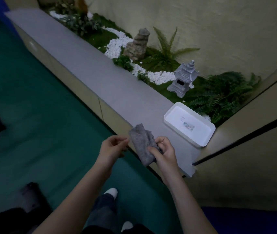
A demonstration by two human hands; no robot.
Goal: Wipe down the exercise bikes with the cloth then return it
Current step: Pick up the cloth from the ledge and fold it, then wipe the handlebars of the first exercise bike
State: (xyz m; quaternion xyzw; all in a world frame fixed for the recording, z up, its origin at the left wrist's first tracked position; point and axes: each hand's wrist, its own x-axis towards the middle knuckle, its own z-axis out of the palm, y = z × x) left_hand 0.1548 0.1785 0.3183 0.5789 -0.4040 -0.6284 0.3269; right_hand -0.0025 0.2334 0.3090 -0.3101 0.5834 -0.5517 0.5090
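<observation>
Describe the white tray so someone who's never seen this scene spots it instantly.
Follow the long grey ledge that runs beside the indoor garden to its near end. The white tray sits there, just in front of the small stone lantern. It is the only white, shallow, round-cornered rectangle, with a small label inside.

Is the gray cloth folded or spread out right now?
Folded: the cloth is bunched into a narrow bundle held in the right hand.
</observation>
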